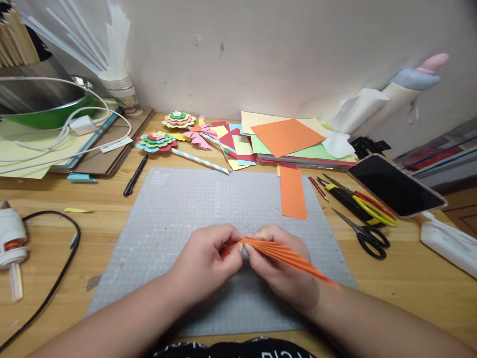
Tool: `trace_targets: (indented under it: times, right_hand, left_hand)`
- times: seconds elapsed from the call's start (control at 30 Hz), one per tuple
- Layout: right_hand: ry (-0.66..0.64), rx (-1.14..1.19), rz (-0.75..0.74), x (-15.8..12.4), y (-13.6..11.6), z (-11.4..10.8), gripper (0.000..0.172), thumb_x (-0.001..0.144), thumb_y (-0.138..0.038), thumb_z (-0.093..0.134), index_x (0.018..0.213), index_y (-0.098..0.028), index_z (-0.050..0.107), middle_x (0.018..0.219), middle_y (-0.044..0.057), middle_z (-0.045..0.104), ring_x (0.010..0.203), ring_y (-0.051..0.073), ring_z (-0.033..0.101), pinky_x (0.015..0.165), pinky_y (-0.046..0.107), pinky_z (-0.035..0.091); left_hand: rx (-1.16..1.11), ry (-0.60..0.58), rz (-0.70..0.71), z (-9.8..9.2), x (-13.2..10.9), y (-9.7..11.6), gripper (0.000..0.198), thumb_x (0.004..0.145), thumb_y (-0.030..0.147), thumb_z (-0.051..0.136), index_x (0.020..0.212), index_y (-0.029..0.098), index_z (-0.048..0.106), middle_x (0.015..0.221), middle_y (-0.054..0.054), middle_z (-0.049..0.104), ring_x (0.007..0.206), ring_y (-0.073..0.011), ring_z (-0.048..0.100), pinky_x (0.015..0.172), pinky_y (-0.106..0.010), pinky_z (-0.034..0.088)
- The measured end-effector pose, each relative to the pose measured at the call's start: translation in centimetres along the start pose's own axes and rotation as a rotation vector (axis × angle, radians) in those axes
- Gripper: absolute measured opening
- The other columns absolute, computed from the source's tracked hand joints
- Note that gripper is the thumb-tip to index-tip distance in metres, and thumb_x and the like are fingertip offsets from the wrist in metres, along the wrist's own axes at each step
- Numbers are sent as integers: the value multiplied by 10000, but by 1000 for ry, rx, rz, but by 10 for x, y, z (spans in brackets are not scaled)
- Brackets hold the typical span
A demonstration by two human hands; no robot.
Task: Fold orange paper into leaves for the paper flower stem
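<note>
Both my hands meet over the near middle of a grey cutting mat [164,214]. My left hand [203,261] and my right hand [281,271] are closed, pinching a strip of orange paper folded into narrow pleats [283,253]. The pleated strip runs from my fingertips back to the right over my right wrist. A flat orange paper strip [292,193] lies on the mat's far right corner.
A stack of coloured paper sheets [290,141], paper flowers on striped straws [164,139], a black pen [134,175], scissors [363,232], a yellow cutter [354,201], a phone [395,185] and a glue gun [11,238] with its black cable lie around the mat on the wooden desk.
</note>
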State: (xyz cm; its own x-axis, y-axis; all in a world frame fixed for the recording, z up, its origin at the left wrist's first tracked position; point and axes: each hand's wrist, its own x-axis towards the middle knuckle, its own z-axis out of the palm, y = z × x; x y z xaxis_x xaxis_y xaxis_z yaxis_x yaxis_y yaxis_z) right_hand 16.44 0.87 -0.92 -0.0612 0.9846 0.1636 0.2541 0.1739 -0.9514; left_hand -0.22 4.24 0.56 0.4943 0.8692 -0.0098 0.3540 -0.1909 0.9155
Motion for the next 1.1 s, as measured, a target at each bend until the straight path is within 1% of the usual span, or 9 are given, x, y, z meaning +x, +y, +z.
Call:
trace_targets:
  times: [0.17, 0.27, 0.37, 0.47, 0.57, 0.67, 0.77, 0.93, 1.1]
  right_hand:
    - [-88, 472, 285, 14, 4, 0, 90, 775, -252, 674, 774, -205, 597, 568, -53, 530, 452, 67, 438, 427, 199, 334]
    - [-205, 787, 405, 17, 4, 0, 132, 785, -297, 668, 831, -190, 605, 452, -89, 437, 359, 42, 348, 367, 169, 239]
    - [-280, 1006, 458, 18, 3, -1, 172, 766, -308, 684, 834, -170, 607, 440, -100, 400, 341, 28, 322, 349, 145, 217]
    - [-369, 1123, 503, 18, 4, -2, 146, 782, -275, 667, 828, -158, 593, 475, -99, 401, 346, 16, 322, 347, 123, 241]
    - [-499, 1176, 527, 17, 5, -2, 138, 809, -246, 634, 761, -145, 553, 494, -90, 408, 348, 13, 337, 352, 119, 274]
    - [-552, 1186, 537, 16, 5, -2, 137, 826, -238, 616, 764, -149, 531, 504, -86, 420, 346, 16, 358, 347, 115, 295]
    - [-547, 1200, 559, 16, 5, -2, 122, 829, -243, 620, 838, -153, 539, 506, -91, 437, 346, 15, 362, 349, 103, 310]
    - [-612, 1203, 587, 16, 6, -1, 155, 812, -256, 645, 800, -142, 540, 488, -93, 437, 340, 17, 395, 346, 101, 332]
    - [-614, 1218, 618, 15, 5, 1, 148, 822, -261, 632, 799, -129, 568, 497, -74, 476, 338, 31, 426, 319, 112, 350]
  left_hand:
    - [-497, -161, -233, -7, 9, -2, 234, 847, 323, 481, 755, 163, 625, 606, -4, 598, 576, -120, 526, 571, -256, 416]
    - [-671, -116, -190, -7, 11, -4, 141, 806, 307, 597, 830, 171, 631, 712, -3, 605, 660, -116, 541, 644, -253, 433]
    - [-747, -154, -118, -6, 11, -10, 216, 754, 319, 698, 893, 186, 598, 817, -5, 586, 745, -124, 538, 697, -259, 430]
    - [-726, -204, -62, -6, 11, -14, 444, 683, 408, 760, 1050, 237, 576, 853, -3, 568, 782, -138, 523, 727, -278, 426]
    - [-574, -206, 46, -8, 12, -15, 664, 578, 508, 782, 1174, 283, 592, 1009, -50, 550, 972, -217, 512, 857, -365, 420]
    - [-448, -174, 137, -10, 13, -14, 640, 562, 558, 751, 1139, 297, 651, 1120, -80, 527, 1111, -283, 463, 967, -458, 366]
    - [-410, -122, 132, -9, 13, -15, 689, 545, 570, 745, 1174, 312, 630, 1159, -88, 533, 1136, -294, 464, 1017, -514, 318]
    - [-452, -181, 166, -7, 11, -18, 746, 499, 595, 737, 1188, 334, 619, 1192, -94, 545, 1175, -303, 465, 1036, -517, 317]
    - [-426, -80, 199, -5, 8, -17, 681, 513, 529, 777, 1155, 351, 639, 1131, -79, 566, 1122, -287, 497, 1003, -513, 367]
